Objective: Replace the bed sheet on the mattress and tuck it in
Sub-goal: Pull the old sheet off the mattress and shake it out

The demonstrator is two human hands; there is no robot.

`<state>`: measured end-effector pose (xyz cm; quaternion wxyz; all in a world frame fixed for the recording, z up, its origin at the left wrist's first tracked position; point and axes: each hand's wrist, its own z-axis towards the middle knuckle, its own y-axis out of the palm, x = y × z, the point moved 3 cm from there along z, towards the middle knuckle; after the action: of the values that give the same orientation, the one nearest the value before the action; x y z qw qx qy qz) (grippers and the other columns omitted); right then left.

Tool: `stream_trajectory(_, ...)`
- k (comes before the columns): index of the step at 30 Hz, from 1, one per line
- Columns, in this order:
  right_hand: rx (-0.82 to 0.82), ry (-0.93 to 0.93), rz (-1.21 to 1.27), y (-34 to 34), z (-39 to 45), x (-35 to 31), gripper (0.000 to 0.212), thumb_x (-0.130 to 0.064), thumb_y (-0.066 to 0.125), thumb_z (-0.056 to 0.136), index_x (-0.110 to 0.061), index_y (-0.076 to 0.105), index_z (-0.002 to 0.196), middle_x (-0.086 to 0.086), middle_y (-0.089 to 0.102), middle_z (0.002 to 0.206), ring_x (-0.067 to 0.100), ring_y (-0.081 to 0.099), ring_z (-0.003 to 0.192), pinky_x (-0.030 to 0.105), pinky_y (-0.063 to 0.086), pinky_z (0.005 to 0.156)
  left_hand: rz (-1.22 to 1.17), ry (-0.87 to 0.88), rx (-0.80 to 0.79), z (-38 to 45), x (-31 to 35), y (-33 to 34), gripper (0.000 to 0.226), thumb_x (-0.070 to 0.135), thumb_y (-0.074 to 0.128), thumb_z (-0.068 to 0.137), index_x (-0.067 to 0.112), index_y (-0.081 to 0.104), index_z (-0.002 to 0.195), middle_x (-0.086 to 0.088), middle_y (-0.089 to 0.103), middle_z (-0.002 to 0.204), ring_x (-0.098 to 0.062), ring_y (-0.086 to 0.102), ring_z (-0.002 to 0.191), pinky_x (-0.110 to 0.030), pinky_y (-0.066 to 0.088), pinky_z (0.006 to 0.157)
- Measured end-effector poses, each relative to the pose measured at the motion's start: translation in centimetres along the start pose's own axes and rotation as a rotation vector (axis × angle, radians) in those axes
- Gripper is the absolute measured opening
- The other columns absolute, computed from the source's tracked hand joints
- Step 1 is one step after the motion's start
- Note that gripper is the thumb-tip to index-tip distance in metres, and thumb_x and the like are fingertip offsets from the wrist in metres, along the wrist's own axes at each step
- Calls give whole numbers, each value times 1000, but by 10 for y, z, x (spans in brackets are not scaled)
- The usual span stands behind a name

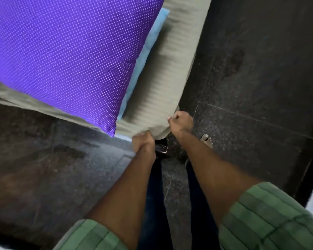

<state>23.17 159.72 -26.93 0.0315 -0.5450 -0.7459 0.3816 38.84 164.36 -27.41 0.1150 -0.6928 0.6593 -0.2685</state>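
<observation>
1. Grey-beige striped cloth, the bed sheet (172, 69), covers the mattress corner right in front of us and runs away along the edge beside the dark floor (260, 69).
2. Our left hand (143, 141) is clenched on the sheet at the corner, fingers curled into the fabric from the near side.
3. Our right hand (181, 121) is fisted on the same corner, pinching a fold just to the right. The two hands are close together, with the corner between them.
4. Purple dotted pillow (61, 56) sits on top of the sheet, with a light blue layer (148, 51) showing under its edge. We cannot tell whether that is a second pillow or a folded cloth.
5. Handling judgement: thin woven cotton, light, fully limp, not fragile. It bunches and creases where we grip it. It will not hold shape, so it needs tension from both hands.
6. Best hold looks like the corner hem, where we already are; pulling there should drag slack off both edges at once.
7. Risk: the pillow's weight pins the sheet, so a hard pull could skew it or shift the pillow.
8. The picture is motion-blurred; we cannot tell how much sheet is already tucked under.
</observation>
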Motion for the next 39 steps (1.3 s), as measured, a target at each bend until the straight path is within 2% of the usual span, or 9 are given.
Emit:
stream_trajectory(4, -241, -19, 438, -22, -7, -17, 44, -11, 72, 90, -19, 42, 58, 9, 45, 64, 17, 41, 57, 29, 33, 51, -382, -236, -162, -41, 0, 21, 33, 45, 62, 98, 13, 65, 90, -7, 60, 81, -15, 54, 61, -26, 49, 54)
stream_trajectory(8, -587, 104, 873, -39, -31, -20, 34, -2, 61, 98, -19, 48, 71, 0, 50, 67, 9, 45, 57, 21, 37, 54, -779, -380, -317, -68, 33, 25, 39, 51, 59, 100, 13, 64, 103, -8, 69, 89, -15, 65, 72, -28, 59, 83)
stream_trajectory(11, -761, 177, 1056, -33, -49, -34, 19, -4, 57, 100, -18, 56, 86, -3, 57, 73, 6, 52, 59, 20, 47, 63, -1003, -380, -399, -73, 68, 19, 37, 37, 45, 108, 13, 62, 85, -6, 65, 55, -15, 58, 38, -19, 49, 42)
stream_trajectory(16, -374, 335, 921, -9, -46, -55, 27, -36, 77, 90, -12, 71, 101, 5, 72, 88, 16, 64, 72, 30, 51, 63, -1391, -271, -403, -66, 101, -14, 47, 26, 39, 110, 8, 69, 80, -9, 72, 77, -22, 69, 69, -31, 58, 64)
stream_trajectory(20, -381, 463, 1006, 0, -58, -66, 15, -21, 66, 97, -10, 67, 108, 12, 70, 87, 20, 68, 62, 30, 59, 53, -1271, -190, -539, -64, 86, -32, 32, 18, 40, 107, 10, 71, 102, -4, 78, 93, -16, 74, 83, -29, 60, 80)
stream_trajectory(24, -445, 479, 1088, -5, -66, -94, 19, -16, 55, 100, -7, 70, 91, 17, 76, 92, 30, 69, 81, 48, 57, 89, -894, -201, -511, -66, 50, -35, 26, 29, 45, 109, 14, 66, 106, -3, 72, 95, -14, 67, 84, -29, 55, 80)
stream_trajectory(28, -530, 433, 1263, -15, -55, -104, 31, -12, 56, 99, -7, 66, 128, 16, 70, 129, 30, 64, 121, 47, 48, 111, -635, -228, -353, -58, 22, -40, 26, 42, 52, 106, 23, 65, 94, 6, 66, 85, -9, 63, 76, -24, 50, 71)
stream_trajectory(33, -511, 481, 1160, -23, -57, -55, 29, -17, 45, 104, -7, 71, 115, 15, 78, 102, 29, 76, 91, 51, 62, 84, -698, -258, -355, -46, 14, -31, 9, 22, 56, 102, 20, 64, 100, 2, 64, 93, -5, 54, 67, -21, 51, 57)
stream_trajectory(39, -558, 477, 1172, -35, -65, -34, 42, -23, 38, 105, -6, 67, 130, 17, 74, 117, 32, 74, 101, 48, 64, 78, -994, -193, -526, -60, 36, -34, 17, 12, 50, 101, 15, 67, 100, -1, 77, 84, -18, 67, 86, -31, 53, 80)
